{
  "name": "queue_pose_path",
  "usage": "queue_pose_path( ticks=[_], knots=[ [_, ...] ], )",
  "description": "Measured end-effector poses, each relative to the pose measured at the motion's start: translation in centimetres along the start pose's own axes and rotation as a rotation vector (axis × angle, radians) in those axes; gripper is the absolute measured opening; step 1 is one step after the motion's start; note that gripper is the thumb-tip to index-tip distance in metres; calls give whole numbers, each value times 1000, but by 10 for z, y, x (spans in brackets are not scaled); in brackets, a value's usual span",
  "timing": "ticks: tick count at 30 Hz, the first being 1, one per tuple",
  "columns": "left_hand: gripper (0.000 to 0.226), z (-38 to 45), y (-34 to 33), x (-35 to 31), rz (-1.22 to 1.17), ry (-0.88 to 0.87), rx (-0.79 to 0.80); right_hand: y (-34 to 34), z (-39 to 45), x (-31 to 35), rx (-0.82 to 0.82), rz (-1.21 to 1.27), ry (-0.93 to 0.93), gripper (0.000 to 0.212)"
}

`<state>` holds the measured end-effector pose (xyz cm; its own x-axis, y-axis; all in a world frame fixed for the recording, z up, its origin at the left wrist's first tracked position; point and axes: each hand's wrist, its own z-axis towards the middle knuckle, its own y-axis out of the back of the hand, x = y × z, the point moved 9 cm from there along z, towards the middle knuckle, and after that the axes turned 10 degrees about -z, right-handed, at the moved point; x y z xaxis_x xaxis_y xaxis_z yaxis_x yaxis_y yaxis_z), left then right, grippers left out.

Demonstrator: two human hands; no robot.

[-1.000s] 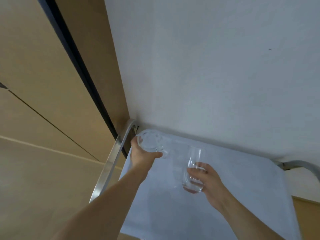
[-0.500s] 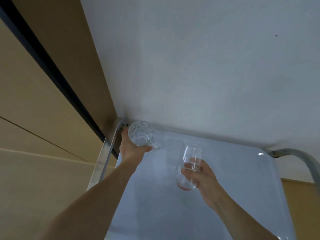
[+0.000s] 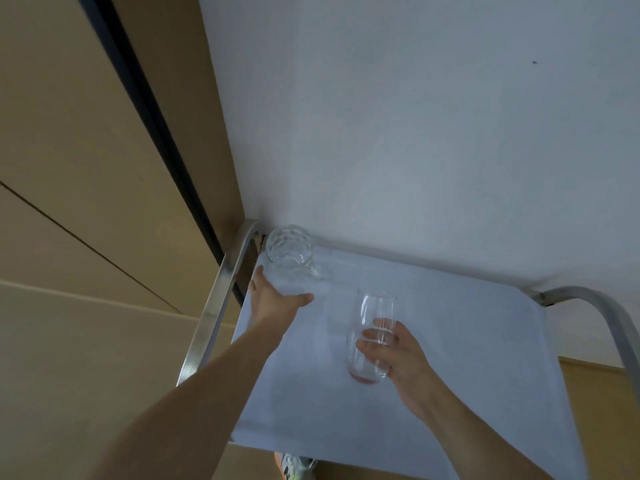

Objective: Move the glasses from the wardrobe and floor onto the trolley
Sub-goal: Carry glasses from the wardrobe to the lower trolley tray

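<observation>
A faceted clear glass mug (image 3: 289, 252) stands at the far left corner of the trolley (image 3: 467, 341), whose top is covered with a pale cloth. My left hand (image 3: 273, 303) lies just in front of the mug's base, thumb and fingers spread, and does not close round the mug. My right hand (image 3: 398, 355) grips a tall clear tumbler (image 3: 372, 320) near its lower half. The tumbler is upright over the middle of the cloth, its base at or just above the surface.
Metal handle rails rise at the trolley's left side (image 3: 214, 306) and right side (image 3: 609, 327). A white wall (image 3: 415, 133) stands right behind it. Wooden wardrobe panels (image 3: 69, 168) with a dark gap fill the left. A shoe (image 3: 294, 465) shows below the near edge.
My left hand set the mug down at the far left corner and loosened its grip. My right hand lowered the tall tumbler toward the cloth.
</observation>
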<state>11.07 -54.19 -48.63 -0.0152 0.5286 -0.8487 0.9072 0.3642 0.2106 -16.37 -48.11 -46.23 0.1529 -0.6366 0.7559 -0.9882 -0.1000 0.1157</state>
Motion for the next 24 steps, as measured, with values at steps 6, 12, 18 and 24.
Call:
queue_pose_path(
  ticks=[6, 12, 18, 24],
  knots=[
    [108, -52, 5, 7, 68, -67, 65, -1, -33, -2, 31, 15, 76, 89],
    [93, -128, 20, -1, 292, -206, 81, 10, -87, -26, 71, 48, 134, 87],
    [87, -214, 40, 14, 538, -344, 92, 12, -139, -60, 123, 70, 183, 90],
    [75, -262, 66, 70, 587, -311, 75, -4, -170, -104, 165, 64, 158, 82]
  ],
)
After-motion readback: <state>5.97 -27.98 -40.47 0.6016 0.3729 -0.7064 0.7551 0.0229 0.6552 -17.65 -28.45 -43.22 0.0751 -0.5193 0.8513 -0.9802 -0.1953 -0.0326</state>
